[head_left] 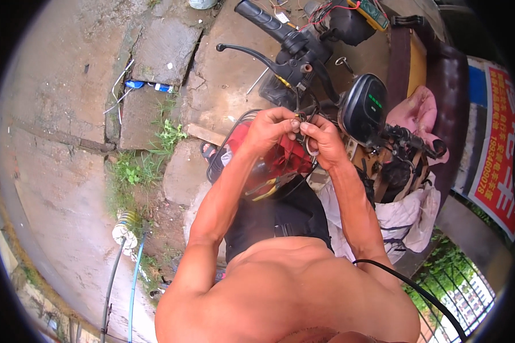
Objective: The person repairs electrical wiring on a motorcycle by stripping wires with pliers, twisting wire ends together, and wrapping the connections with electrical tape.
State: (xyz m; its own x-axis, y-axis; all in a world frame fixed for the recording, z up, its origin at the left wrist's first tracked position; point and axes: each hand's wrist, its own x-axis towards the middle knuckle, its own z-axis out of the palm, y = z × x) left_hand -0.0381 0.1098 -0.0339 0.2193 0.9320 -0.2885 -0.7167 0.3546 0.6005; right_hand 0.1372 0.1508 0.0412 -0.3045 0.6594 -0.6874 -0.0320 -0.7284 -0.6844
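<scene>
My left hand [274, 129] and my right hand [324, 139] meet in front of me, thumbs and fingers pinched together fingertip to fingertip. Between them are the ends of thin wires [298, 114], mostly covered by the fingers. A pale curved piece hangs under my right hand; its kind is unclear. Just beyond the hands is the handlebar grip [265, 21] of an electric bike, with a black brake lever [247, 53]. The display [363, 108], showing green lights, stands right of my right hand. Below the hands lies something red [280, 157], partly hidden by my forearms.
A yellow-edged multimeter [374, 14] with a red lead sits at the back right. Pink cloth [419, 111] and white cloth [403, 217] lie on the right, near a red banner [500, 154]. Cracked paving [68, 86] with weeds [170, 137] stretches left.
</scene>
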